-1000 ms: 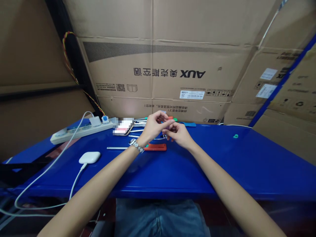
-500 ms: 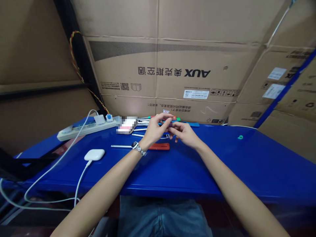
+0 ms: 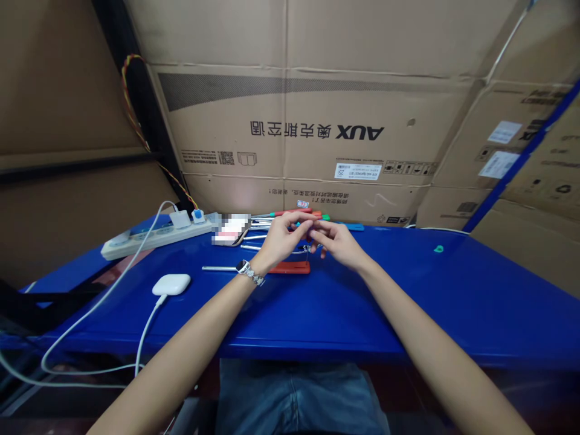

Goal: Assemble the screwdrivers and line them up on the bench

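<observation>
My left hand [image 3: 285, 235] and my right hand [image 3: 339, 241] meet above the blue table [image 3: 344, 320], fingertips pinched together. What they hold is small and hidden by the fingers. A small metallic or clear piece [image 3: 305, 248] shows just under the fingertips; I cannot tell whether it hangs from them or lies behind. Below my left hand lies a tool with a flat red handle [image 3: 290, 267] and a thin silver shaft [image 3: 220, 269], partly behind my wrist. Beyond my hands are several more tools with silver shafts, among them one with a red handle [image 3: 296, 211] and one with a blue handle [image 3: 354, 227].
A phone [image 3: 233, 231] leans at the back left beside a white power strip [image 3: 156, 235] with plugs and cables. A white earbud case [image 3: 171, 284] sits on a cable at the left. A small green piece [image 3: 438, 249] lies at the right. Cardboard [image 3: 317, 96] walls the back.
A dark purple bit that showed between my fingertips is now covered by them. My hands stay together in nearly the same place; the whole view has shifted slightly.
</observation>
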Demonstrator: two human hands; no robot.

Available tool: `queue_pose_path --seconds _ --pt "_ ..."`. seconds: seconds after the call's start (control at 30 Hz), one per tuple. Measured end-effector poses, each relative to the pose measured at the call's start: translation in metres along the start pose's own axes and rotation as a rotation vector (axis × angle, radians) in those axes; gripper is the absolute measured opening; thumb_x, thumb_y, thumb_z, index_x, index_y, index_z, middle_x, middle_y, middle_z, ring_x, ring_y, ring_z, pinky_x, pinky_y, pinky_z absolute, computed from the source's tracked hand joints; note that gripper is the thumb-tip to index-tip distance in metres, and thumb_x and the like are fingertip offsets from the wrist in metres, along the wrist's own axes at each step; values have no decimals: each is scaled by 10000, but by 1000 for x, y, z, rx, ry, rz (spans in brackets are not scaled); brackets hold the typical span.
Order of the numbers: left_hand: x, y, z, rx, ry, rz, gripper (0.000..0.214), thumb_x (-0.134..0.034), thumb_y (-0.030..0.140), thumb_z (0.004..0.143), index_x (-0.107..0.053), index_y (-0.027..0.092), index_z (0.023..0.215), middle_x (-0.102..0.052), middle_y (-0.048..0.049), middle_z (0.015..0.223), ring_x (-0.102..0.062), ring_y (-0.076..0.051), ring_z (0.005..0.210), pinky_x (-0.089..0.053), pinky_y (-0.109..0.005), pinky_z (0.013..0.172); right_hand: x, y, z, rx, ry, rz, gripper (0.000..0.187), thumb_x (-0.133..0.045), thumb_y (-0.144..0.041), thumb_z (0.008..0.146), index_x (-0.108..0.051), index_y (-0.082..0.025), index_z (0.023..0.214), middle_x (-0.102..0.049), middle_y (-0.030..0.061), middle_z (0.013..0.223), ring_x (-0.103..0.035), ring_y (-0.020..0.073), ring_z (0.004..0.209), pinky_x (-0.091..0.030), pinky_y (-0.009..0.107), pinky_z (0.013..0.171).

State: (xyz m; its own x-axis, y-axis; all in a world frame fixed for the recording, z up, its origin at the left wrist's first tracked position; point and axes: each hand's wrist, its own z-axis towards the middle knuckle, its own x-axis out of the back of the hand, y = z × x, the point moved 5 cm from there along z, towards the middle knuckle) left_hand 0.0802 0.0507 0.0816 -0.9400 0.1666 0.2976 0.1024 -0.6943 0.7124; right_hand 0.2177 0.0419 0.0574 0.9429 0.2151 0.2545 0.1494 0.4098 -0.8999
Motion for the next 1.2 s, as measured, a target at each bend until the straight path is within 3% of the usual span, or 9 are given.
queue_pose_path --seconds 0.13,0.27,0.37,0.47,0.63,0.77,0.83,0.97,1.2 --pt "-1 3 0 -20 31 39 244 -612 342 884 -720 179 1031 -727 -81 1079 -655 -193 940 -515 -273 715 -3 0 1 26 12 -21 370 -690 -520 759 -632 -171 867 -653 23 765 -613 141 592 -475 234 435" --pt "-4 0 1 24 125 -18 240 -733 365 790 -703 155 903 -727 -53 876 -644 -163 790 -495 -262 680 -9 4 0 30 67 10 410 -746 -500 715 -549 -203 915 -592 -38 681 -592 127 524 -486 240 429" --pt "-8 -2 1 49 86 -86 246 -733 391 786 -713 151 835 -731 -50 808 -660 -172 757 -508 -275 685 -8 5 -1 27 118 10 416 -755 -474 706 -501 -214 910 -576 -56 689 -563 102 482 -472 225 412" --pt "-7 0 0 44 49 -109 267 -718 398 801 -735 155 910 -755 -63 872 -689 -199 813 -528 -298 735 -5 2 -2 25 93 14 414 -736 -462 721 -522 -212 974 -620 -24 778 -593 110 529 -454 208 390" --pt "-1 3 -4 -29 13 54 242 -620 374 887 -728 198 1013 -736 -71 1022 -664 -205 907 -526 -298 732 -1 -5 -2 12 -42 16 381 -656 -500 800 -613 -186 1012 -623 -12 674 -637 138 569 -470 211 424" --pt "9 -7 -15 -42 26 88 344 -618 368 887 -624 193 1183 -648 -106 1198 -635 -191 939 -519 -300 770 1 -1 -1 -5 2 41 411 -699 -527 759 -603 -177 951 -663 7 731 -657 140 575 -500 223 441" --pt "9 -17 -25 -10 -128 145 302 -639 371 869 -636 179 1103 -679 -89 1067 -632 -205 952 -505 -334 842 0 1 -1 -11 31 61 414 -735 -520 726 -544 -193 892 -663 -5 728 -660 141 554 -514 233 445" --pt "4 -36 -46 27 -457 297 399 -776 365 739 -664 202 1085 -681 -78 1084 -609 -253 1029 -462 -381 932 0 3 -2 -1 71 50 443 -759 -472 720 -406 -227 828 -673 -16 730 -638 132 492 -487 228 417" --pt "-3 -44 -49 54 -548 406 297 -695 414 820 -703 184 1009 -645 -66 962 -606 -235 872 -462 -332 797 -3 2 -7 130 136 -63 479 -644 -423 863 -488 -286 1294 -635 -24 783 -614 110 465 -512 242 444"
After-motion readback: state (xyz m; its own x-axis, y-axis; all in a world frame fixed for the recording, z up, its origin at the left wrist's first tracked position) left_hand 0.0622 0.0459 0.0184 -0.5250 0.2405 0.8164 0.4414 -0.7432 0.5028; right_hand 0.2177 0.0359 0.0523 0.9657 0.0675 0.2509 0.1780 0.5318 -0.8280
